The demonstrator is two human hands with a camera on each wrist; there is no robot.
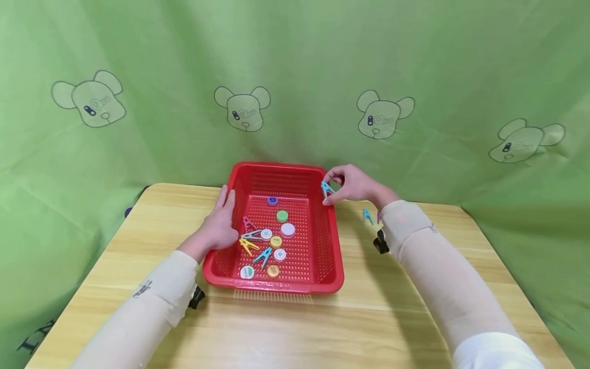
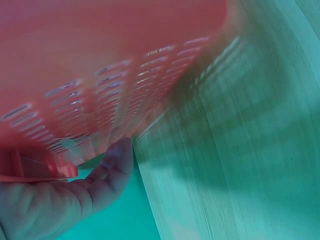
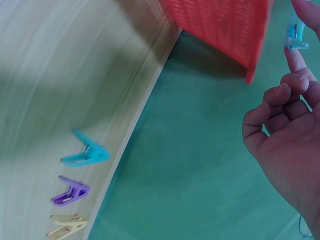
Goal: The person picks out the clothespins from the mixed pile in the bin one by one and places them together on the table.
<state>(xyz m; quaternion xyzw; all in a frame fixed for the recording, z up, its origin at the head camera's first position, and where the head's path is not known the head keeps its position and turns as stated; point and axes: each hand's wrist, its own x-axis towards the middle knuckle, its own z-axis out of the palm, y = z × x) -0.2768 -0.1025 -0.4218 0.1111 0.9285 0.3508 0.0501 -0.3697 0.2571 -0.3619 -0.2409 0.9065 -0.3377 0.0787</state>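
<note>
A red plastic basket (image 1: 329,246) with slotted walls sits on the table. My left hand (image 1: 216,223) grips its left rim, and the left wrist view shows fingers (image 2: 120,155) against the outer wall. Above the basket's far right rim, my right hand (image 1: 352,184) pinches a light blue clothespin (image 1: 327,189) between thumb and forefinger. Inside the basket lie several round caps, among them a green cap (image 1: 282,216) and a white cap (image 1: 288,230). Several clothespins lie at its left, including a yellow clothespin (image 1: 249,246) and a blue clothespin (image 1: 262,257).
On the table right of the basket, near the far edge, lie a blue clothespin (image 3: 86,152), a purple clothespin (image 3: 71,191) and a cream clothespin (image 3: 67,226). A green curtain (image 1: 304,51) printed with bear heads hangs behind the wooden table (image 1: 286,328).
</note>
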